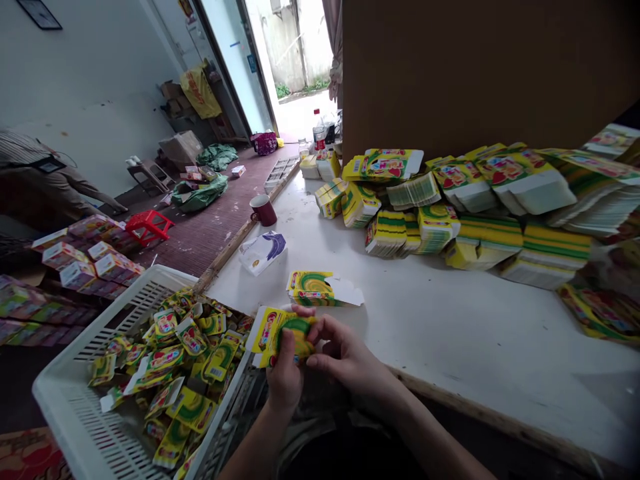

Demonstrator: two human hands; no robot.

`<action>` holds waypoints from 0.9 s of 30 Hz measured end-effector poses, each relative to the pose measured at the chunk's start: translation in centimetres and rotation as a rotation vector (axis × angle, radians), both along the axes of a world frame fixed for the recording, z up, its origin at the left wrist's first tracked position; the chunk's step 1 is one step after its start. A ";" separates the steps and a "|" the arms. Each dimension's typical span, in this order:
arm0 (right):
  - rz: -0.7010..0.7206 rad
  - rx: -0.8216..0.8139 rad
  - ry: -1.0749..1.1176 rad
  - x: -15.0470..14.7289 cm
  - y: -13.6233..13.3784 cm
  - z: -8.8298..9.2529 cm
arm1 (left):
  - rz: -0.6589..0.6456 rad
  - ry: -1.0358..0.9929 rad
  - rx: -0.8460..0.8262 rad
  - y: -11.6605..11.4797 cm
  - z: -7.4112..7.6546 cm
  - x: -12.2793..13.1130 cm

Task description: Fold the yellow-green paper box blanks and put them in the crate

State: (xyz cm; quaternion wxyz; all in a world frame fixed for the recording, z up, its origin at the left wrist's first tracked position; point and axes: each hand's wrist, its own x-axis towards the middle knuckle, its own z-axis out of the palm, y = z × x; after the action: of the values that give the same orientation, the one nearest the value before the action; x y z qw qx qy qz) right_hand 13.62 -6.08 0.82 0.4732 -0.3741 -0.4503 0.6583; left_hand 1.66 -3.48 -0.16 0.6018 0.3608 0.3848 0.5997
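A small yellow and green printed carton [270, 333], with white end flaps standing out at its left, is gripped in my left hand [286, 373]; the thumb lies across its front. At the carton's right end, my right hand [345, 353] pinches the edge with bent fingers and thumb. Just beyond both hands, a stack of flat cartons [311, 287] of the same print lies on the white table [430, 320]. Left of my hands stands a white plastic basket [75, 393] holding many yellow and green cartons [193, 373].
Rows of stacked flat cartons [465, 240] line the table's back against a brown panel [475, 73]. A dark red mug [263, 211] and a white-purple packet [263, 252] sit near the left edge. On the floor are a red stool [149, 227] and piled boxes [90, 263]. A person [45, 167] is far left.
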 end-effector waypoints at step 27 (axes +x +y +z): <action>-0.311 0.828 -0.955 3.3 -0.7 1.1 | -0.467 0.875 0.256 2.1 2.8 -4.9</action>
State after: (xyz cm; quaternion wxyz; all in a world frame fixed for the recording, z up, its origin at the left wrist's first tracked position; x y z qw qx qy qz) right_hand 16.87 -6.80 1.92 0.4156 -0.4731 -0.7682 0.1156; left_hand -3.21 -1.36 2.65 0.4531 0.7254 0.4332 0.2843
